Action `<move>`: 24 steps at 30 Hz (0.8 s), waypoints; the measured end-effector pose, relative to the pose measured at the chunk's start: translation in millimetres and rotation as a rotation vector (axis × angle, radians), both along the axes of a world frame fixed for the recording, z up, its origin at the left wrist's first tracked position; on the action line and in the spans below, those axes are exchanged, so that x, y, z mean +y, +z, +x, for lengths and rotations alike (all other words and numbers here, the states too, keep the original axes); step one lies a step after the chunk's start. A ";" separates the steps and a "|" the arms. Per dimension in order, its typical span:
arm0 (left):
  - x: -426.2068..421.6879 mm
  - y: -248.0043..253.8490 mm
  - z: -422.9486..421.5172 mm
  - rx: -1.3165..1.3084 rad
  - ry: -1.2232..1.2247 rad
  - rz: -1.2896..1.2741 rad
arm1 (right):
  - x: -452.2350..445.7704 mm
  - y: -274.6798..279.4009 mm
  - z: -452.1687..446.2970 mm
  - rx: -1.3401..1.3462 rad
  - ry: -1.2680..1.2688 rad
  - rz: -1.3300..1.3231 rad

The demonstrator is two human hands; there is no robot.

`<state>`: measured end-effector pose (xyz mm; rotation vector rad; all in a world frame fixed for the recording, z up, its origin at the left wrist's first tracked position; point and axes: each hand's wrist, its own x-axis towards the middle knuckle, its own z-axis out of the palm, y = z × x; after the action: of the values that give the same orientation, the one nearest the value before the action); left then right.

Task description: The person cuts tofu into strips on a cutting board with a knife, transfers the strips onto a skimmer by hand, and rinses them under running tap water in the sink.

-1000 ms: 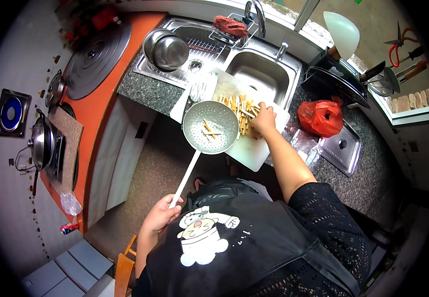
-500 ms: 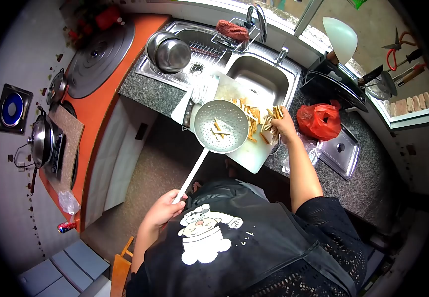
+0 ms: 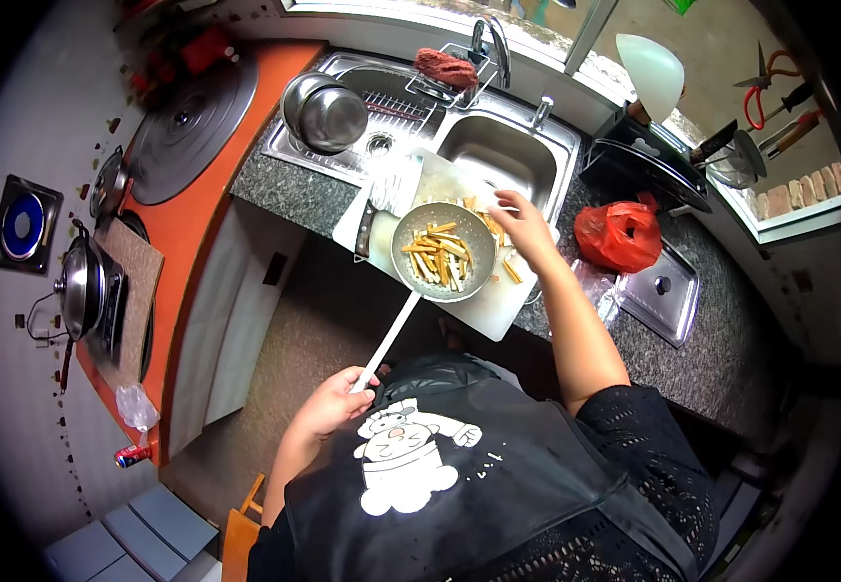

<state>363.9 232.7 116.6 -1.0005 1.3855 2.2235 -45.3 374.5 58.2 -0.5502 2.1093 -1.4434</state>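
My left hand (image 3: 338, 400) is closed around the pale handle of a perforated strainer ladle (image 3: 451, 287). Its round bowl is held over the near side of a cutting board (image 3: 488, 315). A pile of cut strips (image 3: 438, 254), white with golden-brown edges, lies in the bowl. My right hand (image 3: 527, 231) hovers just right of the bowl over the board, fingers stretched out and apart, with nothing visible in them. Some loose strips (image 3: 511, 270) remain on the board beneath and beside this hand, partly hidden by it. A knife (image 3: 366, 231) lies at the board's left, its dark handle showing.
Behind the board is a steel sink (image 3: 507, 145), with metal bowls (image 3: 331, 118) on its left drainer. To the right are a red plastic bag (image 3: 619, 238) and a steel lid (image 3: 667, 301). A lidded wok (image 3: 81, 291) stands on the left counter.
My right hand has released its bunch of strips into the strainer ladle and moved slightly left, fingers now spread. The bowl holds many more strips; the ladle has shifted slightly right.
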 end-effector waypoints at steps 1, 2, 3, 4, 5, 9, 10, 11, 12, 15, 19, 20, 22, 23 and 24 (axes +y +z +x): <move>-1.7 -0.7 4.5 -0.022 0.011 -0.005 | 24.5 -36.1 -20.2 0.137 -0.061 0.150; -1.3 0.9 8.9 -0.026 0.038 -0.008 | 36.5 -59.2 -26.3 0.230 -0.089 0.252; 1.0 5.9 13.4 -0.032 0.065 -0.011 | 48.6 -75.8 -28.5 0.412 -0.076 0.362; 2.2 12.1 14.3 -0.034 0.092 -0.012 | 54.7 -87.8 -29.6 0.500 -0.091 0.355; 2.0 25.2 14.2 -0.060 0.098 -0.019 | 54.6 -100.5 -35.5 0.589 -0.079 0.386; 8.2 34.5 25.6 -0.065 0.209 -0.054 | 47.6 -121.0 -52.9 0.853 0.018 0.504; 7.5 36.5 28.9 -0.072 0.223 -0.051 | 45.8 -119.4 -56.2 0.832 0.067 0.551; 7.0 36.5 32.3 -0.080 0.238 -0.049 | 45.5 -117.1 -60.2 0.809 0.118 0.597; 5.9 35.2 37.2 -0.100 0.248 -0.053 | 44.0 -109.0 -62.3 0.785 0.168 0.642; 5.1 37.6 47.2 -0.155 0.281 -0.072 | 48.2 -109.1 -67.8 0.620 0.103 0.845; 10.2 36.3 61.0 -0.138 0.363 -0.047 | 68.7 -144.5 -81.4 0.122 -0.134 0.744; 11.5 33.7 64.6 -0.127 0.377 -0.045 | 63.3 -162.9 -78.4 0.174 -0.152 0.739; 14.3 31.5 66.2 -0.113 0.402 -0.051 | 47.9 -183.7 -66.8 0.279 -0.189 0.729; 16.6 31.2 65.5 -0.114 0.413 -0.058 | 33.6 -186.4 -62.7 0.249 -0.142 0.716; 18.8 31.0 65.3 -0.115 0.423 -0.066 | 13.5 -170.6 -52.0 0.218 -0.096 0.703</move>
<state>429.2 251.6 147.6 -1.5403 1.2975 2.3689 -97.3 388.0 -112.4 -0.3350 2.6388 -0.6122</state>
